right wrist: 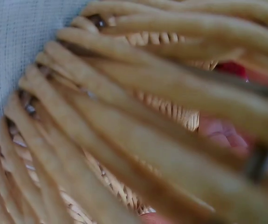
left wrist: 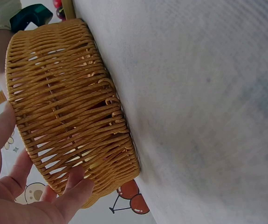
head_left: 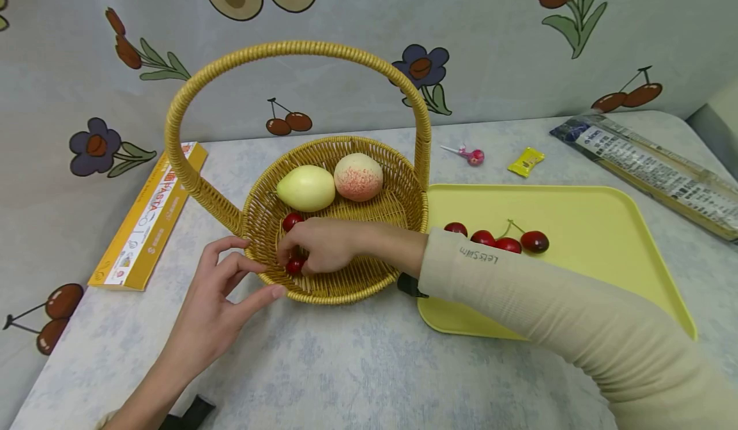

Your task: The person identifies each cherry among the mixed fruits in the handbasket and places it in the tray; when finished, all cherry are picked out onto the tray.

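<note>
A yellow wicker basket with a tall arched handle stands on the table. My right hand reaches down inside it, fingers bent and a red cherry pinched between fingertips and thumb. Another cherry lies just behind the knuckles. Farther back in the basket sit a pale yellow-green fruit and a peach. My left hand is spread at the basket's near left side, thumb at the rim, fingers against the outer weave. Through the weave, the right wrist view shows only part of the right hand.
Right of the basket lies a yellow tray with several cherries, partly behind the right sleeve. Beyond it are a lollipop, a yellow wrapped candy and a long package. An orange pasta box lies at left.
</note>
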`<state>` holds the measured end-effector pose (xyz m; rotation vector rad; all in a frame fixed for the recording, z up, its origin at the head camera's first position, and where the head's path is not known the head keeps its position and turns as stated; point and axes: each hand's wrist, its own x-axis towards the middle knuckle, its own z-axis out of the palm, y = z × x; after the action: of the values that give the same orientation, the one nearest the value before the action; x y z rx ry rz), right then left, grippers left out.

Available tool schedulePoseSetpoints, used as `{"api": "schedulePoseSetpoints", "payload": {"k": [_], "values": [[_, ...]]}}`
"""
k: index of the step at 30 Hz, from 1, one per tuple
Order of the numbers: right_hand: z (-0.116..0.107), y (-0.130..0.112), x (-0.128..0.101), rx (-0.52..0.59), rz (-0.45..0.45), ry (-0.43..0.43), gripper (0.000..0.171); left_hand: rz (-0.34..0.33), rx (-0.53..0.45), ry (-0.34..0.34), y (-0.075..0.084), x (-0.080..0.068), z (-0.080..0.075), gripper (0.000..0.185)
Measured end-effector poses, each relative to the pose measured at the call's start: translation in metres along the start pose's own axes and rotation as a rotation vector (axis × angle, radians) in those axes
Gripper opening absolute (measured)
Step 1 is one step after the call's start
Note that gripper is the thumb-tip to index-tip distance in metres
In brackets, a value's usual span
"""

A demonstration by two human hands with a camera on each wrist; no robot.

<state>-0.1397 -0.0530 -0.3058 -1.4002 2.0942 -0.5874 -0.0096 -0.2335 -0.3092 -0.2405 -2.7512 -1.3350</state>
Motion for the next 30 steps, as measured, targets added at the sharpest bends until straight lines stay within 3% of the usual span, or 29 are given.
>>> {"api": "schedulePoseSetpoints", "payload": {"k": [8,14,20,30], "values": [[0.002,0.002,-0.002,0.009,-0.031,0.031,0.019,-0.004,0.002,0.002,0.000,0.000,0.000,0.020],[-0.005,-0.001,-0.014,0.015,0.002,0.087,0.031,0.005,-0.013,0.002,-0.001,0.000,0.000,0.019],[-0.007,-0.010,-0.038,0.030,-0.026,0.193,0.029,-0.018,0.017,-0.003,-0.001,-0.001,-0.002,0.021],[-0.005,-0.009,-0.090,0.162,-0.081,0.374,0.019,-0.018,0.007,-0.003,-0.001,0.001,0.000,0.021]]}}
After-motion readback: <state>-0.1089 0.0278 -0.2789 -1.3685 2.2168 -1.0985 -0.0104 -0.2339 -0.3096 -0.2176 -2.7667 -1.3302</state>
